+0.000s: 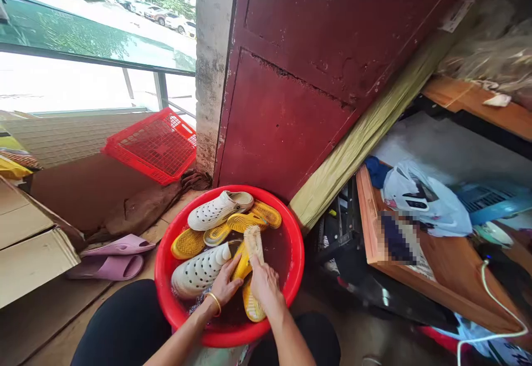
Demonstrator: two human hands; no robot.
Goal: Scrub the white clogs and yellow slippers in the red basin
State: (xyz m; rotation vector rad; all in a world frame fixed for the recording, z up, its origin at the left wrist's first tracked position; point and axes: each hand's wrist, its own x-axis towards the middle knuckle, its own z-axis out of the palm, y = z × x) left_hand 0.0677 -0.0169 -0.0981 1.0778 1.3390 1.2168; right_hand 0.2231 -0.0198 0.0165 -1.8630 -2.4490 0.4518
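Observation:
Between my knees stands a round red basin [298,249] holding dark water and several shoes. My left hand [224,287], with a gold bangle at the wrist, grips a yellow slipper [242,265] near the basin's middle. Closed around a pale scrub brush [253,240], my right hand [266,287] presses it against that slipper's side; the bristles are hidden. Two white clogs with holes lie here, an upper one [216,211] and a lower one [198,273] beside my left hand. More yellow footwear surrounds them, including a sole [188,244] at the left and a slipper [252,306] under my right hand.
Pink slippers [118,258] lie left of the basin, near cardboard [37,261]. A red plastic crate [155,144] leans behind them. A dark red door [286,117] rises beyond the basin. Wooden shelving [449,288] with bags and a cable stands at the right.

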